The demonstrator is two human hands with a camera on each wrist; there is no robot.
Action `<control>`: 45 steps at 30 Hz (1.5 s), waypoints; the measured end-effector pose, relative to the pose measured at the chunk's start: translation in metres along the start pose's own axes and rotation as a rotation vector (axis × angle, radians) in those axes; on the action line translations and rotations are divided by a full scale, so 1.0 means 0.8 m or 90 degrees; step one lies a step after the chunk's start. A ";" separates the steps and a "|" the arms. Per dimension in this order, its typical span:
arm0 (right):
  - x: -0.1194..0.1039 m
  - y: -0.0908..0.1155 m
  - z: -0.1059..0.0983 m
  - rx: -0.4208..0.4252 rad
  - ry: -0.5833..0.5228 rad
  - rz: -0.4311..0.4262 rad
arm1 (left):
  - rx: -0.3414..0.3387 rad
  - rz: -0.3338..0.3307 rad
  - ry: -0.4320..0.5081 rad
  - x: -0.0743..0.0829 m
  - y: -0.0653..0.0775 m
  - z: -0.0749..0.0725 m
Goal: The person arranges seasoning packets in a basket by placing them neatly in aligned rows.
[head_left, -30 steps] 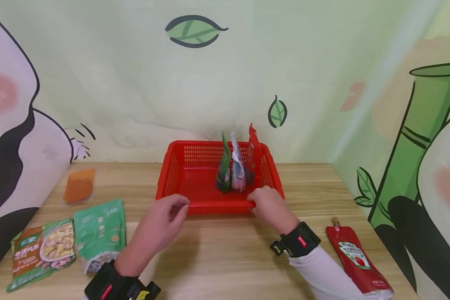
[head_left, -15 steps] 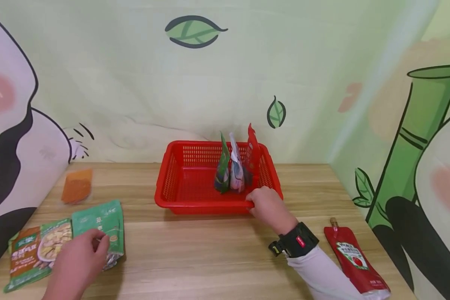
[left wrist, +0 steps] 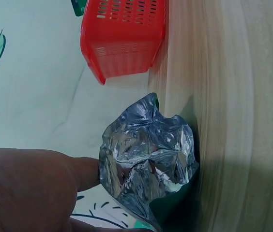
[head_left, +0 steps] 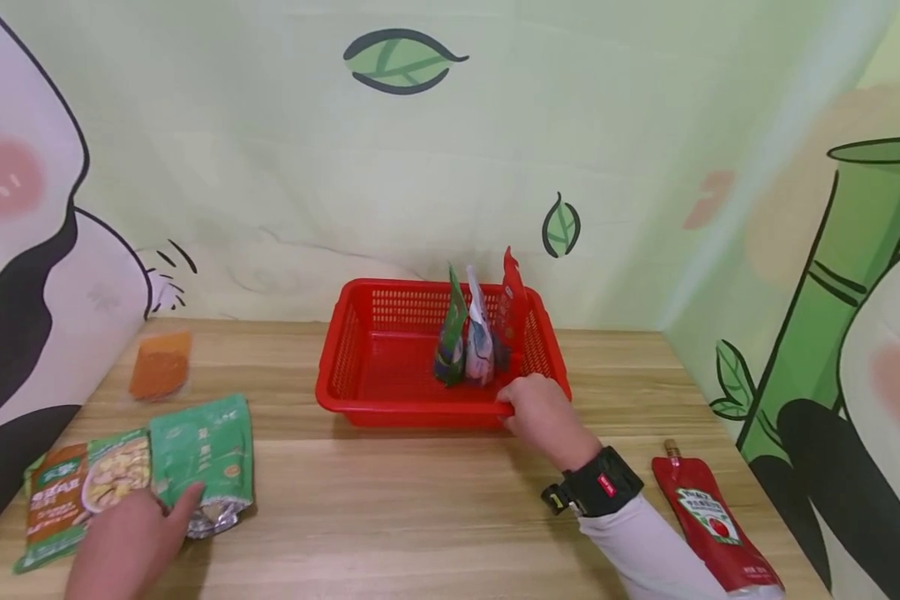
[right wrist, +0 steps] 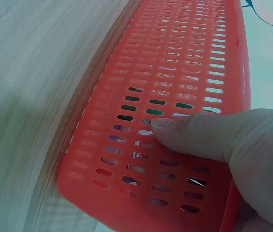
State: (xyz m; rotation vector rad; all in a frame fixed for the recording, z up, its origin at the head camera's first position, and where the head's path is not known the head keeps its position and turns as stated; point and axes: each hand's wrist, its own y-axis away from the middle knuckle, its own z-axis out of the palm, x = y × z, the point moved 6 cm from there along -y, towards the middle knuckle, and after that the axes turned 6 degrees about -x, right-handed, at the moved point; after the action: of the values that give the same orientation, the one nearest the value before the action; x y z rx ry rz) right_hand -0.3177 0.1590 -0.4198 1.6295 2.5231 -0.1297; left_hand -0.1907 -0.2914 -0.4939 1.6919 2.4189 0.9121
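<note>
Over at the left my left hand (head_left: pixel 131 533) is at the lower left corner of a green stand-up pouch (head_left: pixel 202 446), its thumb straight along the pouch. In the left wrist view, the thumb overlaps the edge of the pouch's crinkled silver base (left wrist: pixel 148 154); most other fingers are out of sight. My right hand (head_left: pixel 543 417) grips the front rim of a red plastic basket (head_left: pixel 420 408) near its right corner. Its thumb (right wrist: pixel 189 137) presses the slotted outer wall. Inside the basket, a green packet (head_left: pixel 450 333), a pale packet (head_left: pixel 479 337) and a red packet (head_left: pixel 512 312) stand upright.
Left of the green pouch lies a brown-and-green food bag (head_left: pixel 63 500). A flat orange packet (head_left: pixel 161 365) lies farther back. At the right, beside my right sleeve (head_left: pixel 648 542), lies a red spouted ketchup pouch (head_left: pixel 708 517). A printed cloth backdrop (head_left: pixel 270 167) rises behind the table (head_left: pixel 390 508).
My left hand has moved from the basket's front left corner down and left to the green pouch, and its thumb has spread out. The right hand keeps its grip on the basket.
</note>
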 end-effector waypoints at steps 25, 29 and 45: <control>0.001 -0.001 0.000 0.002 0.007 0.004 | -0.063 -0.018 0.130 -0.006 -0.017 0.000; 0.000 -0.001 -0.002 0.012 0.015 -0.007 | -0.048 -0.010 0.131 -0.002 -0.018 -0.002; -0.003 0.000 -0.001 0.006 -0.018 0.008 | 0.032 0.011 0.118 0.016 -0.019 0.005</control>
State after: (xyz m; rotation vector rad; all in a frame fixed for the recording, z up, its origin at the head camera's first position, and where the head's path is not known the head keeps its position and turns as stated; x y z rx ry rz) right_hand -0.3167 0.1573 -0.4188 1.6356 2.4945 -0.1631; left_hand -0.2070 -0.2818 -0.5004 1.7198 2.5675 1.0644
